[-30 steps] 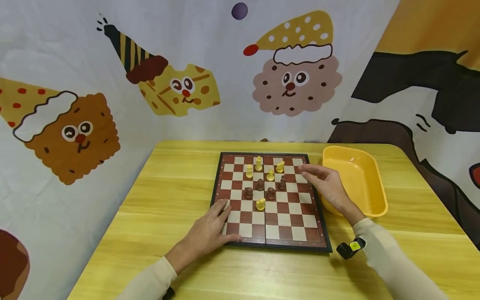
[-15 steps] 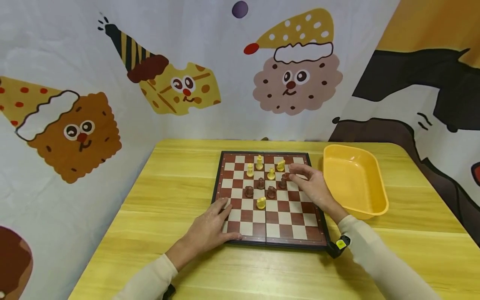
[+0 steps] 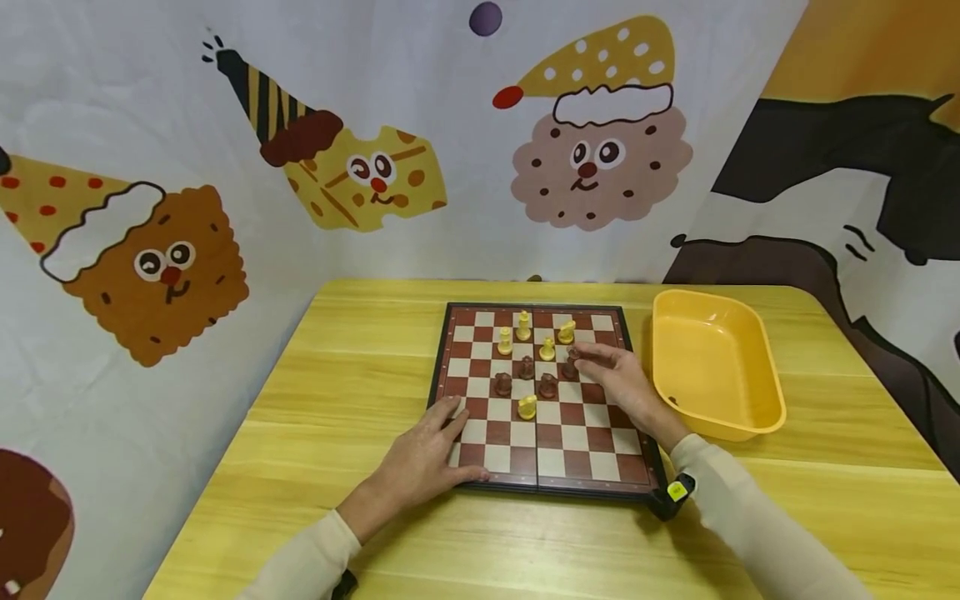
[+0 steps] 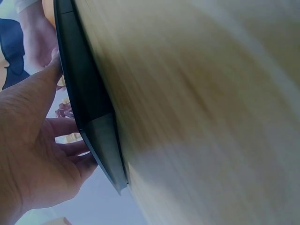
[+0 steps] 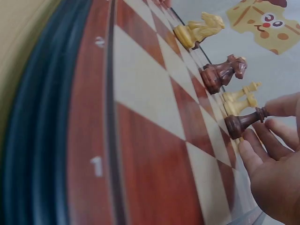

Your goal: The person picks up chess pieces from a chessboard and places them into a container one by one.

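On the table lies a brown-and-cream chessboard point(image 3: 489, 458) with a dark rim. My left hand point(image 3: 420, 458) rests on its near left corner, fingers spread over the squares and thumb at the front edge. With the fingertips of my right hand point(image 3: 626, 383) I pinch a tall dark brown chess piece point(image 5: 239, 123) standing on the board's right half. Just beyond it is a yellow knight point(image 3: 566, 332). Other pieces stand around the middle: a brown knight point(image 3: 547, 385), another brown knight point(image 3: 503, 383), a yellow knight point(image 3: 527, 407), a yellow pawn point(image 3: 547, 348) and a yellow rook point(image 3: 505, 340).
A yellow plastic tray point(image 3: 767, 358) stands right of the board, beside my right forearm, with a small dark spot at its near left inside. A curtain point(image 3: 465, 250) with cartoon prints hangs behind the wooden table point(image 3: 300, 358).
My right hand has come in leftward from the board's right edge near the tray, and its fingers have closed on the tall brown piece. The left hand stays on the corner.
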{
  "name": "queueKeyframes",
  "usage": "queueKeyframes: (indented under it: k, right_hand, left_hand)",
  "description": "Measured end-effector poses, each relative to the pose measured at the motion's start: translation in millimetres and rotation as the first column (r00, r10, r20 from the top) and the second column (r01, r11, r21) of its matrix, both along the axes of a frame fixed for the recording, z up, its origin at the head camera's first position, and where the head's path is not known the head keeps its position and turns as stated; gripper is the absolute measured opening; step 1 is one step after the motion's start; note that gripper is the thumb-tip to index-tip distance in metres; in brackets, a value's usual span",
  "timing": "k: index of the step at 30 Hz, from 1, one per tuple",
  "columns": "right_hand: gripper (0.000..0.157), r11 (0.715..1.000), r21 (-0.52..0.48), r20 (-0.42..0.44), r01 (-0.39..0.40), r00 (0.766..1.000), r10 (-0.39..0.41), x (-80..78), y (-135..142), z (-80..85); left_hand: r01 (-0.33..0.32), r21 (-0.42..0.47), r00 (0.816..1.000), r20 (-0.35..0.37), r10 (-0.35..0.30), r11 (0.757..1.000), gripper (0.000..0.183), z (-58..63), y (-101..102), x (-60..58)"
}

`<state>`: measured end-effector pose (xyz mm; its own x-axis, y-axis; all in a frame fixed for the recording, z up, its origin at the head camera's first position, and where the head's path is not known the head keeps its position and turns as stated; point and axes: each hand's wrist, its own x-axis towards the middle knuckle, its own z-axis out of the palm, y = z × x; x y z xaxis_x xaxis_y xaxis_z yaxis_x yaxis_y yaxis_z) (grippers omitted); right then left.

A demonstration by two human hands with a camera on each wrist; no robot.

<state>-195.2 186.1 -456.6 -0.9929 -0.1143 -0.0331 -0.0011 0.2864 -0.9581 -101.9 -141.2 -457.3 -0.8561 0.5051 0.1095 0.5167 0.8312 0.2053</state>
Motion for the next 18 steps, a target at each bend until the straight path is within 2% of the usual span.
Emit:
queueKeyframes:
  k: [4,18]
  right_hand:
    - [0.040,0.999,0.036,-0.016,0.010,1.000,-0.010,-0.1,0.4,-3.9]
    - [0.033,0.996,0.054,-0.050,0.067,0.997,-0.065,-0.6,-7.6,-6.5]
  left_hand:
    - [-0.012,0.001,1.000,0.016,0.012,1.000,0.099,0.7,0.7,-0.3]
    - [-0.017,0.021,0.999,0.029,0.017,1.000,0.100,-0.3,-1.1,0.4]
